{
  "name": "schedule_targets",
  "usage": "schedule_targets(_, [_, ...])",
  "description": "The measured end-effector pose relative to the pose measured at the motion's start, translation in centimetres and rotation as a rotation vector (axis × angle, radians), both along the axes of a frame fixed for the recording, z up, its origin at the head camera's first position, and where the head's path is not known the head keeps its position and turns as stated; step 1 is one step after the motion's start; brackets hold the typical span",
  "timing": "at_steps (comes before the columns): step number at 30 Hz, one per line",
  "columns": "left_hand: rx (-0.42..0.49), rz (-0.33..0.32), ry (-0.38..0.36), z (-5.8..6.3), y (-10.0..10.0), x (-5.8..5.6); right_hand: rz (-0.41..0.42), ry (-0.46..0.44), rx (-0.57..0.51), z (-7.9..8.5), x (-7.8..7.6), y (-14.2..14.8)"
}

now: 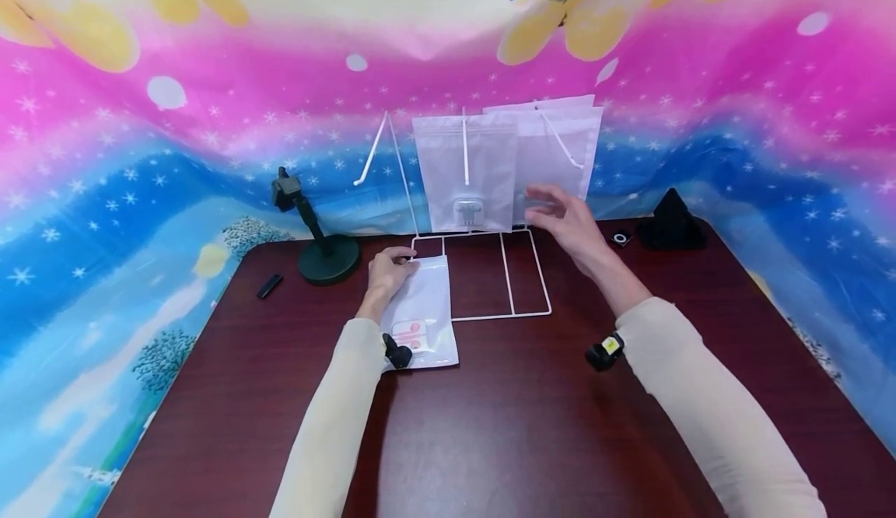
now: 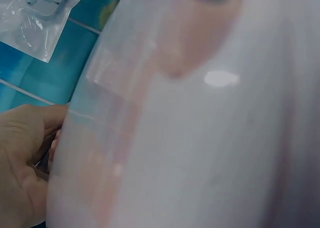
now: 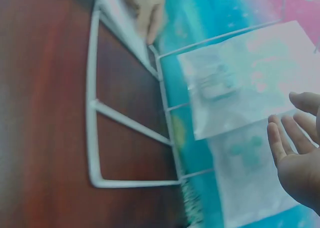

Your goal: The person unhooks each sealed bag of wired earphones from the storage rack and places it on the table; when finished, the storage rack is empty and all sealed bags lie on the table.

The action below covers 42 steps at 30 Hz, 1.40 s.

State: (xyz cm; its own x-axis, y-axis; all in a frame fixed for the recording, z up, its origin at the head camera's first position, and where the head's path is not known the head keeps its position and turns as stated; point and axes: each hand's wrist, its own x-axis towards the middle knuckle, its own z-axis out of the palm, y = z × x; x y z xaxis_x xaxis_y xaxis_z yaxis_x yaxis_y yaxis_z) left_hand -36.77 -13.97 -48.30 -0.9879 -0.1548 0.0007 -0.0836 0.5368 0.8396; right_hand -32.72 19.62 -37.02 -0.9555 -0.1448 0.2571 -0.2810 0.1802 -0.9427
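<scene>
My left hand [image 1: 392, 273] grips the upper left edge of a clear-fronted zip bag [image 1: 430, 292] holding pink earphones [image 1: 409, 334] in a case. In the left wrist view this bag fills most of the picture, and the left hand [image 2: 22, 163] is at its edge. A white wire display rack [image 1: 481, 316] stands at the back of the table. From its middle hook hangs a bag [image 1: 448, 160] of pale earphones; further bags [image 1: 584, 133] hang on the right hook. My right hand [image 1: 563, 222], fingers spread and holding nothing, is beside the hanging bags.
The rack's left hook [image 1: 371, 148] holds no bag. A dark stand [image 1: 329, 257] and a small black object [image 1: 269, 285] are at the back left. A black triangular stand [image 1: 672, 222] and a small round-dialled device [image 1: 620, 238] sit at the back right. Printed cloth [image 1: 294, 75] hangs behind.
</scene>
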Motion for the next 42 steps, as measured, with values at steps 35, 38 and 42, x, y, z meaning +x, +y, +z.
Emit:
schedule_targets(35, [0.001, 0.003, 0.032, -0.2, -0.2, 0.1, -0.214, 0.092, -0.282, 6.6, -2.2, -6.5])
schedule_targets(38, [-0.005, 0.002, 0.028, -0.4, -0.2, -0.1, -0.22, 0.099, -0.305, 6.6, -1.8, -6.4])
schedule_targets(42, [-0.012, 0.005, 0.019, -0.5, -0.2, -0.2, -0.217, 0.106, -0.332, 6.7, -0.9, -6.3])
